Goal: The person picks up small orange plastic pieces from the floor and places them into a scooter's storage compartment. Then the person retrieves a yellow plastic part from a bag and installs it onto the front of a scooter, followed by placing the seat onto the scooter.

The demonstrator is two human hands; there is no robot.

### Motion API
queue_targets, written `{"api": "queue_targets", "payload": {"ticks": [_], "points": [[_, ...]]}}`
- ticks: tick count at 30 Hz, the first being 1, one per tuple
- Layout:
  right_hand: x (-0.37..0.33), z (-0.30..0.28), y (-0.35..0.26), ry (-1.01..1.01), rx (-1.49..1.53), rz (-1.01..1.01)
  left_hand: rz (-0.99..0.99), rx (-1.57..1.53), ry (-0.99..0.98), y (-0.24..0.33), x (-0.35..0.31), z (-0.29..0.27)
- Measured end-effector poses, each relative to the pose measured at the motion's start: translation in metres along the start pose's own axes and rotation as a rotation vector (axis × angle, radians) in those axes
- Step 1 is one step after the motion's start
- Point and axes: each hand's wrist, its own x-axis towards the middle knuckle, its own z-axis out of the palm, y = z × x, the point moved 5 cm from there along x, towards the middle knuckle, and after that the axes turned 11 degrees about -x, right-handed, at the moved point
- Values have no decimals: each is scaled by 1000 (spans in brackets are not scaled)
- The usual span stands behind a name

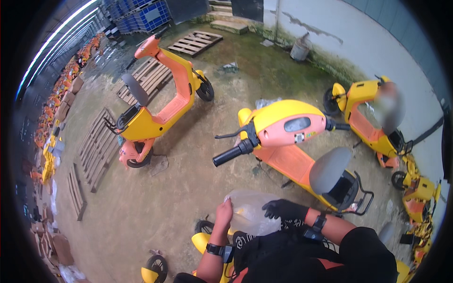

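Observation:
A clear plastic bag (252, 212) hangs spread out low in front of my body. My bare left hand (225, 212) is closed in a pinch on the bag's left upper edge. My right hand (285, 210), in a black glove, lies against the bag's right side with its fingers apart. Whether its fingertips grip any of the film is hard to make out. Just beyond the bag stands a yellow and orange scooter (290, 127), its seat (330, 170) tipped up over a dark compartment. Both my wrists carry dark strapped devices.
Another scooter (160, 101) with a raised seat stands at the left, near wooden pallets (99, 148). More scooters (373, 118) line the right wall. A metal canister (300, 47) leans by the back wall. Scooter wheels (155, 269) show close to me at the bottom.

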Motion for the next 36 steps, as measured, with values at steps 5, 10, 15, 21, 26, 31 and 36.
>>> {"api": "queue_targets", "payload": {"ticks": [5, 10, 15, 21, 26, 31, 36], "points": [[-12, 7, -48, -41, -122, -68, -256, -13, -249, 45, -74, 28], [35, 39, -91, -176, -662, -255, 2, 286, -629, 101, -148, 72], [58, 33, -107, -207, -554, -353, 315, 157, -957, 174, -228, 124], [29, 19, -95, -284, -425, -309, 716, -86, -1074, 238, -275, 150], [-4, 3, -74, -340, -354, -203, 789, -295, -972, 245, -294, 153], [-18, 29, -72, -425, -375, -214, 811, -275, -869, 236, -299, 163], [-18, 109, -89, -519, -450, -374, 725, -338, -914, 231, -297, 180]]}}
